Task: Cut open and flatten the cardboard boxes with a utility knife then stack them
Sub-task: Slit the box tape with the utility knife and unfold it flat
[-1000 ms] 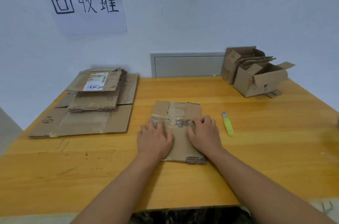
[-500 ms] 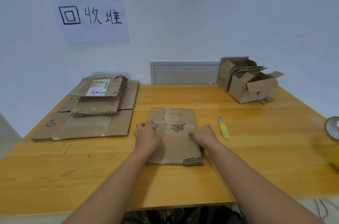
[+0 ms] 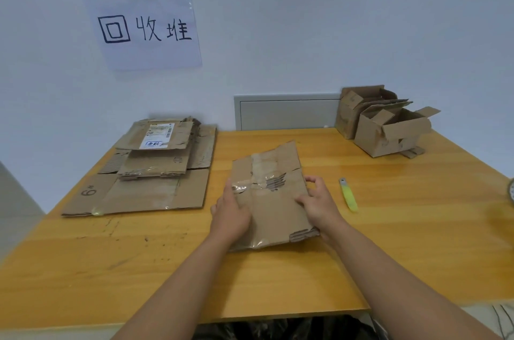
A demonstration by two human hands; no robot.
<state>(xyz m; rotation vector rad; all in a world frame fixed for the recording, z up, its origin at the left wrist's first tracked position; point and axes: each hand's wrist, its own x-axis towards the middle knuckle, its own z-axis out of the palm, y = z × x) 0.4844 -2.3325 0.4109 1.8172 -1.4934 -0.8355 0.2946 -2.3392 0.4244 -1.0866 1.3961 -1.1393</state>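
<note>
Since the flattened box at mid-tabletop looks ready for the stack to its left, both hands grasp its side edges: left hand, right hand. Knife lies idle alongside.

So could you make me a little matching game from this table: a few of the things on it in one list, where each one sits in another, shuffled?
Things:
1. flattened box
2. utility knife
3. stack of flattened cardboard
4. uncut boxes

Places:
A. far right corner of the table, by the wall
B. left side of the table, below the paper sign
C. middle of the table, held at its sides by the left hand and right hand
D. lying alone just right of the right hand

Pairs: 1-C, 2-D, 3-B, 4-A
</note>
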